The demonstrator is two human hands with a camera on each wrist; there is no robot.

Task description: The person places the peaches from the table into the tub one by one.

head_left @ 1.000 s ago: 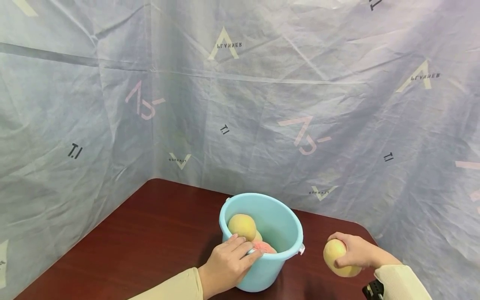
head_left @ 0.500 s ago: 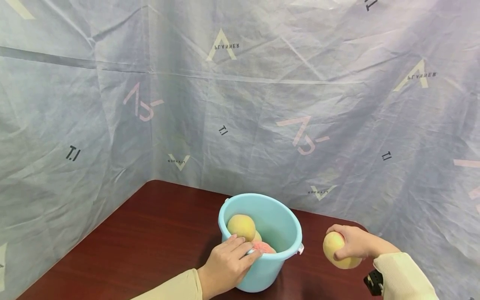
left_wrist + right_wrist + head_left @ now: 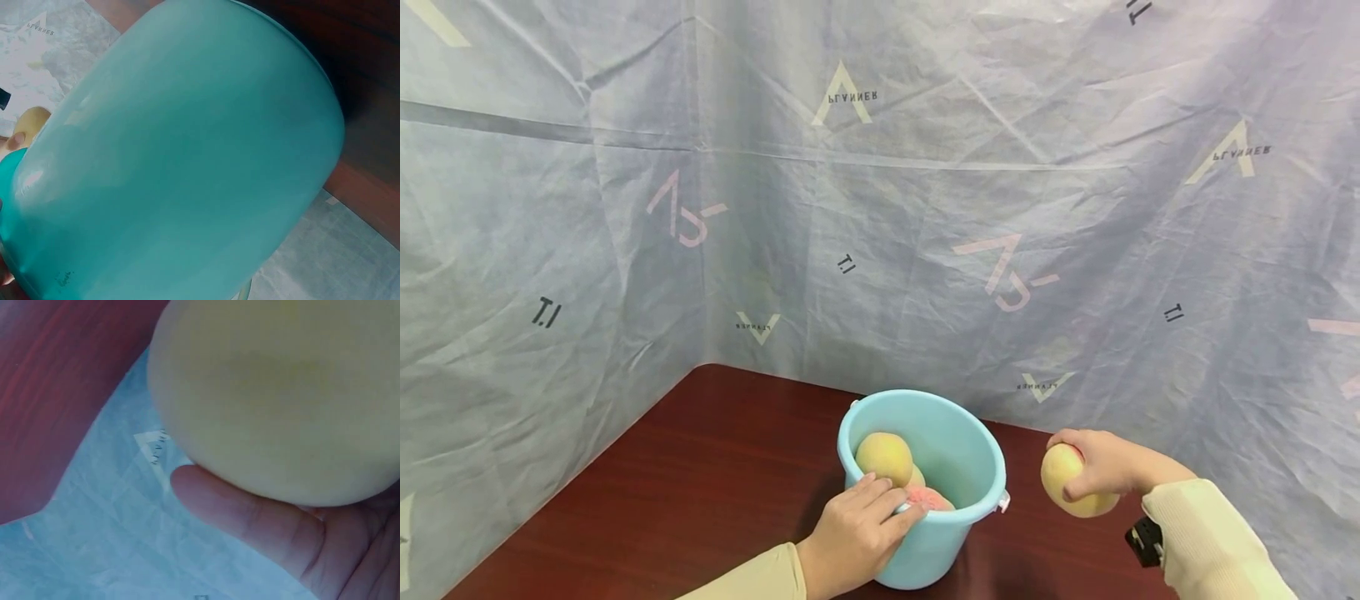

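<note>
A light blue bucket (image 3: 973, 450) stands on the table, its mouth facing up. My left hand (image 3: 853, 529) grips its near rim, fingers curled over the edge. Inside lie a yellow peach (image 3: 883, 454) and a pinkish-red one (image 3: 928, 498), with part of another between them. To the right of the bucket, my right hand (image 3: 1108, 462) holds a yellow peach (image 3: 1063, 475) with a reddish patch, clear of the rim. In the right wrist view, the thumb (image 3: 244, 509) presses along the side of this peach. The bucket's wall fills most of the left wrist view.
A dark red wooden table (image 3: 700, 467) with rounded corners carries the bucket. Grey printed cloth (image 3: 925, 208) hangs behind it and on the left. A white handle knob (image 3: 1003, 502) juts from the bucket's right side. A black device (image 3: 1145, 542) sits at the right wrist.
My right hand has risen in the head view, taking the peach up and very slightly left. The left hand keeps its place on the bucket's rim.
</note>
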